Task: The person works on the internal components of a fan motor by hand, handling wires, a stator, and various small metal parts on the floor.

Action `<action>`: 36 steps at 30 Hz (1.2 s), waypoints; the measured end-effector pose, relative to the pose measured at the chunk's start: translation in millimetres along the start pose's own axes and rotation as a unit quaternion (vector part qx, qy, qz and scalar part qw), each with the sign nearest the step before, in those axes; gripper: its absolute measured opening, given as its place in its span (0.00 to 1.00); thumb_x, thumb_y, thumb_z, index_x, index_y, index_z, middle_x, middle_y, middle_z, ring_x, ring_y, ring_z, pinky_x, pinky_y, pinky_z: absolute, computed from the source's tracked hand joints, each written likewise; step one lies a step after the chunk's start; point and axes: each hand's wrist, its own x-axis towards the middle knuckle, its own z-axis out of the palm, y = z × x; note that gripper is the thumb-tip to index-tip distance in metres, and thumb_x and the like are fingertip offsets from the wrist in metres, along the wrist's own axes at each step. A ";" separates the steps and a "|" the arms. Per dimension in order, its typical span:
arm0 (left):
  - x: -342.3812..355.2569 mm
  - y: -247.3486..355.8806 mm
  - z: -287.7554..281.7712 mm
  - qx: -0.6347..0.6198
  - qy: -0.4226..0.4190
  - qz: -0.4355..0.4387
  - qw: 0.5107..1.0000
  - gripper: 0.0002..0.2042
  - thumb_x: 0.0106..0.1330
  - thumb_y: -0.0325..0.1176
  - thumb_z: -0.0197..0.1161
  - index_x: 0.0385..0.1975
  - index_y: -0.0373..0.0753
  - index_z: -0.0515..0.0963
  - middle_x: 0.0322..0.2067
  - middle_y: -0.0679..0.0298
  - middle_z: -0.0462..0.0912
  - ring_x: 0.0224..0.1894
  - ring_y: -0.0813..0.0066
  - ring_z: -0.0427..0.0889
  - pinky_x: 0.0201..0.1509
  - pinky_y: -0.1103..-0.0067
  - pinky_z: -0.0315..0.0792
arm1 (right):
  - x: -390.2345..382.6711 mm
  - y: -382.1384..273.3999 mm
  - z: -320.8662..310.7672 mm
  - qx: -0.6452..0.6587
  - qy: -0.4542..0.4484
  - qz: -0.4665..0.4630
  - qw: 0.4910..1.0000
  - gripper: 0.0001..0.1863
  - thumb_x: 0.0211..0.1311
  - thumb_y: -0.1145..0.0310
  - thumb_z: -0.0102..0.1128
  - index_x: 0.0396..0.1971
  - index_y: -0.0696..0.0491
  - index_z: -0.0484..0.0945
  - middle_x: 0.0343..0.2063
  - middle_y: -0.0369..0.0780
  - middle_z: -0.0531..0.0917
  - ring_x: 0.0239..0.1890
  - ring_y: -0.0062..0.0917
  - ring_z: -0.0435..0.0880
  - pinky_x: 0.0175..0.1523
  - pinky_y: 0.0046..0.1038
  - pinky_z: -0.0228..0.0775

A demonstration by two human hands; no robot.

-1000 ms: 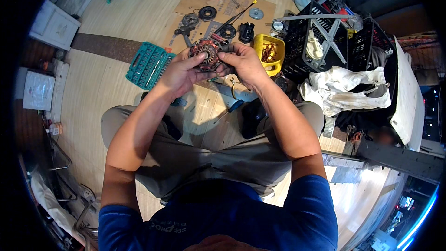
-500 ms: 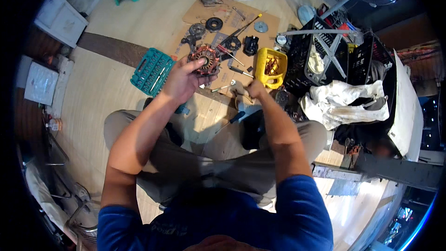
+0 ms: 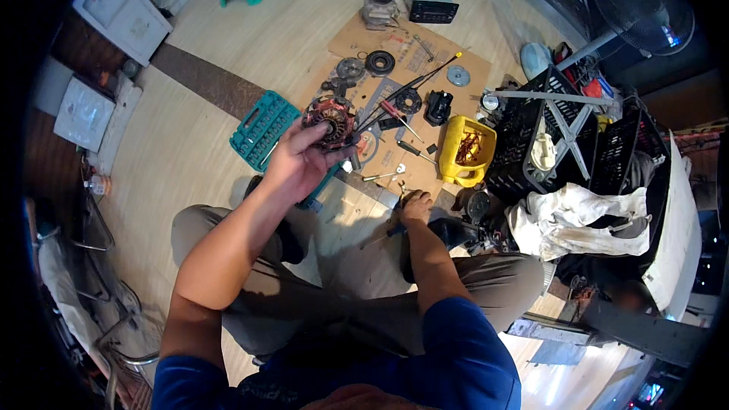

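My left hand [image 3: 300, 158] holds up a round stator [image 3: 329, 123] wound with copper wire, its thumb across the open centre and fingers beneath. Low over the floor, my right hand [image 3: 416, 206] is closed over a pair of pliers [image 3: 403, 189]; the jaws show past the fingers and the handles are mostly hidden. Just beyond lies a small screwdriver with a pale handle [image 3: 375, 178]. A black-handled screwdriver [image 3: 410, 149] and a red-handled screwdriver [image 3: 390, 109] rest on the cardboard [image 3: 345, 39] farther off.
A teal socket case [image 3: 266, 130] lies open on the left. Beside the cardboard's right edge stands a cut yellow jug [image 3: 448, 153] with copper-coloured scraps. Black crates [image 3: 524, 144] and a white cloth [image 3: 577, 220] crowd the right. Machine parts, including a black pulley [image 3: 380, 63], lie ahead.
The view has shifted, so the floor items appear lower and farther right. My right hand has come down over the pliers. The left hand still holds the stator, now tilted differently.
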 end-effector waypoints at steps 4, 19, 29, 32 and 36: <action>7.1 -5.2 6.6 0.027 0.019 -0.002 0.999 0.19 0.69 0.36 0.51 0.57 0.35 0.66 0.52 0.53 0.77 0.55 0.59 0.76 0.57 0.58 0.71 | 4.3 -2.5 13.1 0.011 0.033 -0.019 0.999 0.24 0.65 0.58 0.50 0.54 0.60 0.63 0.51 0.48 0.67 0.53 0.42 0.71 0.56 0.37 0.71; -4.4 19.0 4.3 -0.004 -0.009 0.080 0.997 0.14 0.69 0.31 0.48 0.52 0.33 0.68 0.46 0.53 0.79 0.49 0.61 0.79 0.56 0.58 0.74 | -46.5 -84.2 -168.1 0.769 -0.248 -0.170 0.565 0.13 0.63 0.63 0.44 0.44 0.54 0.69 0.28 0.39 0.76 0.29 0.27 0.75 0.34 0.30 0.69; -12.1 12.1 27.5 -0.038 -0.053 0.087 0.994 0.16 0.67 0.27 0.50 0.53 0.30 0.68 0.50 0.51 0.77 0.53 0.55 0.77 0.63 0.57 0.67 | -213.7 -57.5 -344.3 0.256 0.186 -0.435 0.843 0.22 0.61 0.65 0.58 0.51 0.60 0.69 0.38 0.50 0.75 0.43 0.44 0.77 0.50 0.36 0.69; -11.7 8.7 25.8 -0.032 -0.091 0.085 0.992 0.16 0.66 0.26 0.50 0.53 0.31 0.68 0.50 0.51 0.77 0.54 0.57 0.76 0.63 0.57 0.66 | -223.7 -59.6 -335.9 0.243 0.243 -0.380 0.859 0.24 0.59 0.64 0.59 0.52 0.62 0.68 0.42 0.55 0.73 0.46 0.50 0.74 0.51 0.39 0.68; -13.2 3.0 25.7 -0.010 -0.120 0.104 0.987 0.16 0.66 0.26 0.50 0.53 0.31 0.68 0.51 0.52 0.76 0.55 0.59 0.76 0.64 0.58 0.66 | -224.9 -66.0 -340.2 0.226 0.305 -0.378 0.845 0.26 0.58 0.64 0.60 0.52 0.64 0.68 0.40 0.55 0.72 0.44 0.50 0.73 0.50 0.40 0.67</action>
